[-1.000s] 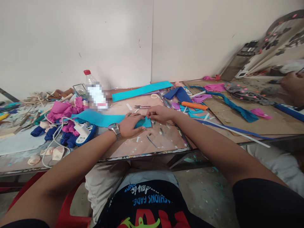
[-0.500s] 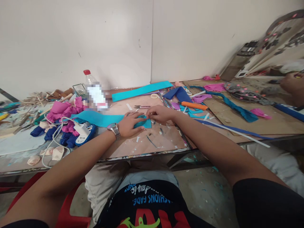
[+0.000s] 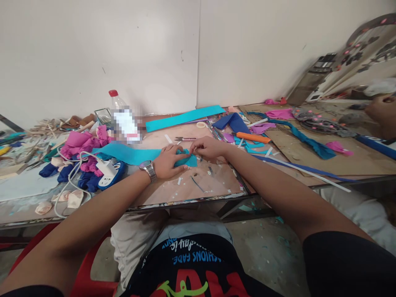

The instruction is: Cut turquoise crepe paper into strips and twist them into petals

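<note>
A long turquoise foam strip (image 3: 130,154) lies across the brown table (image 3: 204,187), running left from my hands. My left hand (image 3: 168,161), with a metal watch at the wrist, presses down on the strip's right end. My right hand (image 3: 206,147) pinches the same end from the right, its fingertips meeting the left hand's fingers. The end of the strip looks bunched or folded between them. Small scissors (image 3: 185,139) lie just beyond my hands.
A second turquoise strip (image 3: 185,118), a plastic bottle (image 3: 119,111), pink and blue cloth scraps (image 3: 82,144), a white charger with cable (image 3: 107,169), an orange-handled cutter (image 3: 253,137) and blue fabric (image 3: 233,122) crowd the table. Another person's hand (image 3: 382,111) works at far right.
My fingers have drawn closer together over the strip's right end, which looks more bunched. Arms and the other things have stayed put.
</note>
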`<act>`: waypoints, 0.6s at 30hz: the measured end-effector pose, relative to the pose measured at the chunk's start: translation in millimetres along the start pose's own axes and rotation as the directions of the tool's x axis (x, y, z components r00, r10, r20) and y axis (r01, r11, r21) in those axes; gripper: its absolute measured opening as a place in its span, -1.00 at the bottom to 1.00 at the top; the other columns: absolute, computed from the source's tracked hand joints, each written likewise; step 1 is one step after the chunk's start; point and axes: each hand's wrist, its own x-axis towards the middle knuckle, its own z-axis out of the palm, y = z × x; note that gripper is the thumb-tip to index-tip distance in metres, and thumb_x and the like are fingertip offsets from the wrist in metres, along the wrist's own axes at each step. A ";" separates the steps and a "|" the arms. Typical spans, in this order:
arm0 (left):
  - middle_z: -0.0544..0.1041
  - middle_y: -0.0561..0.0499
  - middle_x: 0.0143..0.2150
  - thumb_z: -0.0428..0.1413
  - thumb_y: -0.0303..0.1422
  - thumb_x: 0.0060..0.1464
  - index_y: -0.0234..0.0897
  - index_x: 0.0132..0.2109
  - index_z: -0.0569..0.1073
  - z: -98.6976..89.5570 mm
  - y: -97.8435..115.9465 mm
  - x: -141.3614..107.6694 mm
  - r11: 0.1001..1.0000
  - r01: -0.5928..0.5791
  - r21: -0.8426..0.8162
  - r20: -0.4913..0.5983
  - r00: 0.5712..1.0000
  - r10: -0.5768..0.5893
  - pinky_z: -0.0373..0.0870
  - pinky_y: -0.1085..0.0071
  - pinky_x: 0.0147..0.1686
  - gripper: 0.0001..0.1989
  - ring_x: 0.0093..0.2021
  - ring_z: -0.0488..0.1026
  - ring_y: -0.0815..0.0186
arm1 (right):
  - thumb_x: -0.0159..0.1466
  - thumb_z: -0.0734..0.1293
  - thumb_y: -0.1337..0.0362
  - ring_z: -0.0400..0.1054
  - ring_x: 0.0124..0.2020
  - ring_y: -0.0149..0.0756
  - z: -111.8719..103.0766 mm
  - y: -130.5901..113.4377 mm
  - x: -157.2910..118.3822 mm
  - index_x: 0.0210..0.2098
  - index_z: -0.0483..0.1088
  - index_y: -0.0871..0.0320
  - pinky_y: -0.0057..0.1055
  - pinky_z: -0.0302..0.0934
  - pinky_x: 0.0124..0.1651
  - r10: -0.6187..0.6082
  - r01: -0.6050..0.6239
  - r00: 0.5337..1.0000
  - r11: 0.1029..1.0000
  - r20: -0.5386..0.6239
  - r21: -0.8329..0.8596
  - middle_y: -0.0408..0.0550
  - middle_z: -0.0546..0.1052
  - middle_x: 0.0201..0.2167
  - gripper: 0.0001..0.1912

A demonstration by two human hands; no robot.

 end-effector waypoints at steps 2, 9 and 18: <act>0.40 -0.19 0.23 -0.05 0.15 0.30 -0.04 0.34 0.43 0.1 0.1 0.1 1.000 0.000 0.002 0.006 1.000 0.000 0.21 -0.06 0.22 -0.36 0.24 0.30 -0.06 | 0.17 0.27 0.34 0.48 -0.30 -0.32 0.4 0.4 0.4 -0.17 0.67 0.16 -0.47 0.29 -0.19 -0.003 0.003 1.000 1.000 -0.004 -0.002 -0.08 0.69 -0.28 -0.65; 0.44 -0.15 0.25 -0.04 0.14 0.30 -0.07 0.31 0.44 -6.3 0.3 -0.3 1.000 0.010 -0.016 0.030 0.999 -0.010 0.19 -0.06 0.24 -0.38 0.21 0.35 -0.05 | 0.16 0.28 0.35 0.52 -0.25 -0.29 0.2 -1.3 -0.4 -0.18 0.67 0.16 -0.46 0.33 -0.15 -0.005 0.005 1.000 1.000 -0.005 0.025 -0.07 0.70 -0.24 -0.65; 0.43 -0.14 0.30 -0.03 0.12 0.30 -0.09 0.28 0.46 -9.7 0.1 -0.3 0.999 0.021 -0.028 0.062 0.998 -0.019 0.18 -0.08 0.28 -0.40 0.25 0.35 -0.08 | 0.15 0.28 0.34 0.50 -0.26 -0.30 0.0 -0.7 -1.3 -0.18 0.64 0.16 -0.47 0.32 -0.19 -0.005 0.004 1.000 0.999 0.009 0.048 -0.08 0.69 -0.25 -0.66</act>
